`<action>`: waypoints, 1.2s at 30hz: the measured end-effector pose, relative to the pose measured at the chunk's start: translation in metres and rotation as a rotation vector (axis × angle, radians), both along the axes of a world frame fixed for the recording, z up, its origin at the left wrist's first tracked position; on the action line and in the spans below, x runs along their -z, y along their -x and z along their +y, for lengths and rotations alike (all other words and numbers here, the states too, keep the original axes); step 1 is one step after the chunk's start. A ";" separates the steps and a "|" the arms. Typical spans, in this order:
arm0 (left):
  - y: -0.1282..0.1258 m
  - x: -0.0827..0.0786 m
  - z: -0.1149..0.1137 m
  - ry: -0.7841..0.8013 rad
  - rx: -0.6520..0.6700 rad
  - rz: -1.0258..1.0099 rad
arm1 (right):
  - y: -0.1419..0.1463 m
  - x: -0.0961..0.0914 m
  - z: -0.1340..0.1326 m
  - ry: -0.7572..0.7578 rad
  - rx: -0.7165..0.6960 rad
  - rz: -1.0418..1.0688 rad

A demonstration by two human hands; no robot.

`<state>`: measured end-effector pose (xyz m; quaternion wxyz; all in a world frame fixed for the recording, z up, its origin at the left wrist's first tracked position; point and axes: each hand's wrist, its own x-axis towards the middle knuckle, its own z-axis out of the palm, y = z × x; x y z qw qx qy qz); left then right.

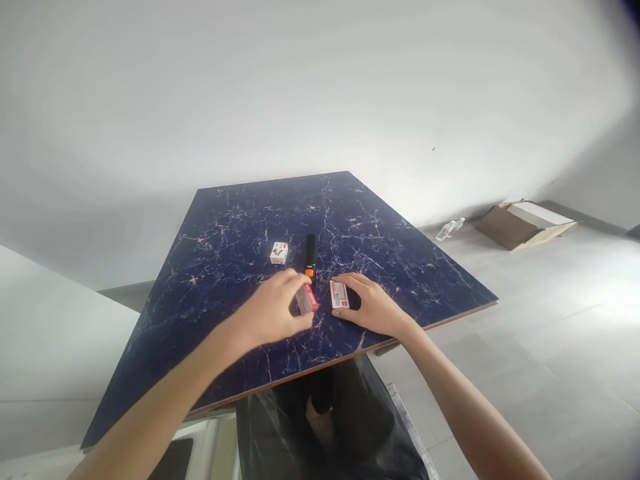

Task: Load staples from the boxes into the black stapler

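My left hand (277, 307) grips a small red and clear box (306, 299), slightly blurred, between thumb and fingers above the table. To its right, my right hand (367, 303) has its thumb and fingers closed on the two ends of a small white and red box (339, 295). Just beyond the hands lies a black cutter-like tool with an orange button (311, 253); its near end is close to my left fingers, and its exact kind is unclear. Left of that tool sits a small white box (279, 253) with a dark picture and red marks.
The dark blue marble-patterned table (235, 220) stands near a pale wall, its front edge close to my body. On the floor at right are a brown cardboard box (505, 223) and a clear plastic bottle (447, 230).
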<state>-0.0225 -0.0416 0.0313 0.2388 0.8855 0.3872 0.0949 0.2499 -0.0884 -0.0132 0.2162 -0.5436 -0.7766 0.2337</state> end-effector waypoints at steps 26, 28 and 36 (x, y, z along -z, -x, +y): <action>0.046 0.048 0.035 0.206 -0.131 -0.061 | 0.026 -0.009 0.012 -0.337 -0.003 0.089; 0.049 0.050 0.038 0.209 -0.134 -0.107 | 0.049 -0.015 0.027 -0.330 -0.100 0.057; 0.049 0.057 0.039 0.167 -0.107 -0.181 | 0.081 -0.020 0.065 -0.291 -0.259 -0.046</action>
